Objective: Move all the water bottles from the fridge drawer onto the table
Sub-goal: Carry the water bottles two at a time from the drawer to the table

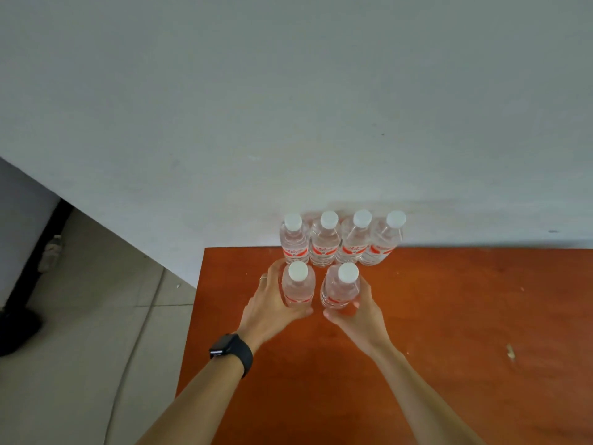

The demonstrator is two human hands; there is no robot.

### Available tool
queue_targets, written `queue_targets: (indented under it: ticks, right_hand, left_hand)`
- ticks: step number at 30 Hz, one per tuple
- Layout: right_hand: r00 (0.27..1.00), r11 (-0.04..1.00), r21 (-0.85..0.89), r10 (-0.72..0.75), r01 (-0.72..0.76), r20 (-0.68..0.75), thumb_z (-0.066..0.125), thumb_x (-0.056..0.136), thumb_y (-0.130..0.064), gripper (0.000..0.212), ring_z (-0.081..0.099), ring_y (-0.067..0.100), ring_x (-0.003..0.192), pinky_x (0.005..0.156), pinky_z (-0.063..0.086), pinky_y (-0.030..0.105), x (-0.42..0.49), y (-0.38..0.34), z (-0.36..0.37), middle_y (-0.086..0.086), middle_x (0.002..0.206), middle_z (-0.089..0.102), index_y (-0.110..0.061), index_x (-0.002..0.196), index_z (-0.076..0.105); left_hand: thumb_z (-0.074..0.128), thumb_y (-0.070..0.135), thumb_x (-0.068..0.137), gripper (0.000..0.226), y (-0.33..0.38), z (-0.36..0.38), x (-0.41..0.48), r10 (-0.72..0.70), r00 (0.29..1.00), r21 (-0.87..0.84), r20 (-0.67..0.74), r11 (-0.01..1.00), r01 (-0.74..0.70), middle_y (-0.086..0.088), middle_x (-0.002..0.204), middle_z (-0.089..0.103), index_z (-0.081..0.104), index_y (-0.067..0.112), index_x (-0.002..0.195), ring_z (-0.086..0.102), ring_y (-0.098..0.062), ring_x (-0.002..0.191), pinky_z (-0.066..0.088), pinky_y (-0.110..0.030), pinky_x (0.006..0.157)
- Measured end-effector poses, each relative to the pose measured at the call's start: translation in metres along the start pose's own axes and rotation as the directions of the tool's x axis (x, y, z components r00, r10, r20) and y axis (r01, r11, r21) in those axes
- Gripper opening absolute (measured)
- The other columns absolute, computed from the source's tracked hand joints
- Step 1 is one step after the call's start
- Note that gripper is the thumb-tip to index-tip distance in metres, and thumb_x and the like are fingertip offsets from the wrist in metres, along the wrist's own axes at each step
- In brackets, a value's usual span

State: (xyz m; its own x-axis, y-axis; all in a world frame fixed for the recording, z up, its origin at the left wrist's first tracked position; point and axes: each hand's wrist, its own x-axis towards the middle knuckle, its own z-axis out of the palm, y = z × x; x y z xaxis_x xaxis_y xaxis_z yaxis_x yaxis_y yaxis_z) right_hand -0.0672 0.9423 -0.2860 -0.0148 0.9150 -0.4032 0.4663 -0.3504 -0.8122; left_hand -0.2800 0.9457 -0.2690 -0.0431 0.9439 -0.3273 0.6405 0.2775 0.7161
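Several clear water bottles with white caps and red labels stand in a row (340,242) at the back edge of the orange-brown table (449,316), against the wall. In front of that row my left hand (269,305) grips one upright bottle (298,285) and my right hand (356,311) grips another (341,287), both standing on or just above the table top. A black watch sits on my left wrist. The fridge drawer is out of view.
A pale wall (288,107) rises right behind the table. The table's left edge (195,303) drops to a light tiled floor (96,332). A dark object (19,329) lies on the floor at far left beside a black strip.
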Motion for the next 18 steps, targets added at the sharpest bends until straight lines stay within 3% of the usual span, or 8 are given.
queue_targets:
  ticks: [3, 7, 12, 18]
  right_hand:
    - [0.996, 0.996, -0.027, 0.083, -0.082, 0.04, 0.086, 0.072, -0.044, 0.112, 0.049, 0.018, 0.136, 0.11, 0.045, 0.043, 0.005, 0.015, 0.008, -0.009, 0.155, 0.042, -0.036, 0.156, 0.013]
    - [0.994, 0.993, -0.068, 0.103, -0.1, 0.037, 0.081, 0.077, -0.048, 0.093, 0.055, 0.012, 0.129, 0.103, 0.048, 0.032, 0.02, 0.021, 0.02, -0.014, 0.143, 0.053, -0.033, 0.152, 0.028]
    - [0.996, 0.992, -0.094, 0.086, -0.083, 0.021, 0.079, 0.083, -0.038, 0.075, 0.06, 0.01, 0.12, 0.092, 0.046, 0.019, 0.035, 0.017, 0.028, -0.011, 0.132, 0.062, -0.024, 0.147, 0.042]
    - [0.997, 0.993, -0.105, 0.065, -0.061, 0.037, 0.079, 0.084, -0.036, 0.071, 0.061, 0.01, 0.118, 0.092, 0.047, 0.019, 0.05, 0.012, 0.031, -0.011, 0.13, 0.063, -0.024, 0.145, 0.044]
  left_hand:
    - [0.087, 0.06, 0.063, 0.121, -0.014, 0.013, 0.0, -0.074, 0.996, -0.032, 0.049, 0.997, 0.076, -0.002, 0.159, 0.035, 0.009, 0.04, 0.153, 0.043, -0.027, 0.141, 0.042, -0.05, 0.11]
    - [0.086, 0.051, 0.07, 0.11, -0.017, 0.029, 0.009, -0.073, 0.995, -0.108, 0.062, 0.991, 0.079, 0.007, 0.153, 0.044, 0.017, 0.036, 0.154, 0.043, -0.021, 0.14, 0.042, -0.045, 0.109]
    - [0.081, 0.044, 0.082, 0.077, -0.021, 0.036, 0.02, -0.094, 0.995, -0.155, 0.009, 0.983, 0.095, 0.019, 0.123, 0.064, 0.04, 0.034, 0.147, 0.064, -0.01, 0.115, 0.053, -0.031, 0.097]
    - [0.08, 0.047, 0.082, 0.073, -0.02, 0.035, 0.038, -0.103, 0.992, -0.133, -0.073, 0.987, 0.093, 0.014, 0.117, 0.07, 0.043, 0.032, 0.144, 0.068, -0.011, 0.106, 0.057, -0.037, 0.093]
